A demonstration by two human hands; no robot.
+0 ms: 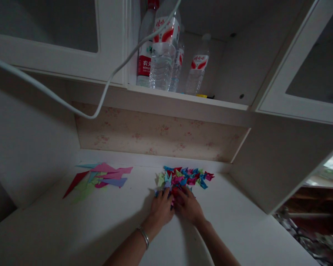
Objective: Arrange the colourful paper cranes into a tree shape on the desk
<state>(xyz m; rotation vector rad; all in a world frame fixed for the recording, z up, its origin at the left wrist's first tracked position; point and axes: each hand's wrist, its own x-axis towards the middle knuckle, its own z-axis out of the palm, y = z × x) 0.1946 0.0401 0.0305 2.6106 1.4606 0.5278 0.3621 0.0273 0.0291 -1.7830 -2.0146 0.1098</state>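
Observation:
On the white desk top (pixel 105 221) lies a cluster of small folded papers (pixel 180 176), blue, red, pink, green and purple. Their pointed tips look like origami cranes. My left hand (pixel 161 210), with a silver bracelet at its wrist, curls its fingers around the near left side of the cluster. Opposite it, my right hand (pixel 191 207) bends its fingers over a red piece and its neighbours. The two hands nearly meet, with several folded papers between them. The fingertips are partly hidden among the papers.
Loose coloured paper scraps (pixel 105 173) lie at the back left. A shelf (pixel 188 99) with several plastic bottles (pixel 165 48) overhangs the desk. A white cable (pixel 111 79) hangs in front. A side panel (pixel 274 162) bounds the right.

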